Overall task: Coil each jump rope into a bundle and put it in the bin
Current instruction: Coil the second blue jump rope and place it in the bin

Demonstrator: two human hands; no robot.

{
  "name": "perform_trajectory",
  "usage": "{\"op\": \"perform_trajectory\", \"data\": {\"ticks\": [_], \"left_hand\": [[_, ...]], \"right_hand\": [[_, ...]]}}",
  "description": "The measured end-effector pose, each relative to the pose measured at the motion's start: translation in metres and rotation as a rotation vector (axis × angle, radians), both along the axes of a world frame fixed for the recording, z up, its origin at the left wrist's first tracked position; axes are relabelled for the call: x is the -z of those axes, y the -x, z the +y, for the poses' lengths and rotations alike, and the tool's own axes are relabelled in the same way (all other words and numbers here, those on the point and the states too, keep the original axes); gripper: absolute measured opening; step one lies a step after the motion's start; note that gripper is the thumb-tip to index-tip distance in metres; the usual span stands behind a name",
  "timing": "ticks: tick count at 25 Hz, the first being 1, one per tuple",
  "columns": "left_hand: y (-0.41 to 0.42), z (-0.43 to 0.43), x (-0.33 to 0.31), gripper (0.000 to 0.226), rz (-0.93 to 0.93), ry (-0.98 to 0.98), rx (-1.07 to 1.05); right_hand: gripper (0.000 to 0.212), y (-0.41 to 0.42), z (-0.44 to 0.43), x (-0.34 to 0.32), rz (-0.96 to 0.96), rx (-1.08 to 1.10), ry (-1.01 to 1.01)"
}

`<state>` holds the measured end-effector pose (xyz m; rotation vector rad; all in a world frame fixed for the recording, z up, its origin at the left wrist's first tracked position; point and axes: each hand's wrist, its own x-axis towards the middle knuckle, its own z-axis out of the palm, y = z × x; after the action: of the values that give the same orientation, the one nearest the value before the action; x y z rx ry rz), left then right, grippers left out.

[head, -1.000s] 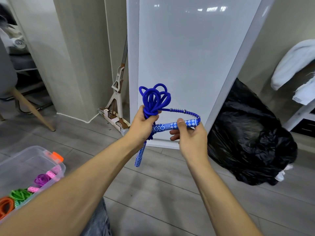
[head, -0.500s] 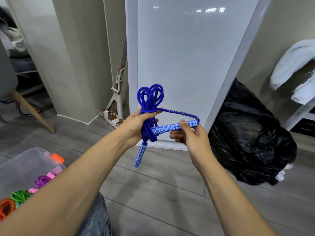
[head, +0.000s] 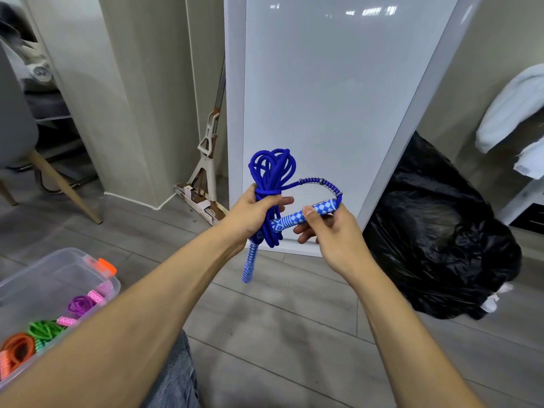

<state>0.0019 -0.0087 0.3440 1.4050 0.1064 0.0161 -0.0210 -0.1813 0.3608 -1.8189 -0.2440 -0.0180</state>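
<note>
A blue jump rope (head: 272,169) is coiled into a bundle in front of me, its loops sticking up above my left hand (head: 253,213), which grips the bundle's middle. A turn of rope is wrapped around the bundle just above that hand. One blue-and-white patterned handle (head: 249,265) hangs down below my left hand. My right hand (head: 326,231) pinches the other handle (head: 306,214), which points toward the bundle. A clear plastic bin (head: 59,278) with an orange latch stands on the floor at lower left, with purple (head: 82,303), green (head: 44,329) and orange (head: 16,348) bundled ropes inside.
A white panel (head: 323,98) leans against the wall straight ahead. A full black rubbish bag (head: 441,231) sits on the floor to its right. A mop (head: 206,160) stands left of the panel, and a chair leg (head: 59,184) shows at far left.
My left hand has turned and lowered a little with the bundle. The handle in my right hand has swung its free end closer to the bundle's lower part.
</note>
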Motion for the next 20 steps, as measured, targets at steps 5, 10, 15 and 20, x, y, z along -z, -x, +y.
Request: {"op": "perform_trajectory", "data": {"ticks": [5,10,15,20], "left_hand": [[0.005,-0.018,0.001,0.032,0.021,0.199,0.091],[-0.001,-0.020,-0.003,0.027,0.016,0.405,-0.031],[-0.005,-0.012,-0.009,0.018,0.057,0.604,-0.145],[-0.006,-0.005,-0.016,0.021,0.089,0.613,-0.201]], "right_hand": [[0.013,-0.002,-0.002,0.008,-0.029,-0.159,0.274],[0.041,0.005,0.009,0.011,0.103,-0.061,0.163],[0.056,0.013,0.030,0.037,0.156,-0.038,0.399],[0.015,0.011,0.041,0.053,-0.016,0.010,0.717]]}}
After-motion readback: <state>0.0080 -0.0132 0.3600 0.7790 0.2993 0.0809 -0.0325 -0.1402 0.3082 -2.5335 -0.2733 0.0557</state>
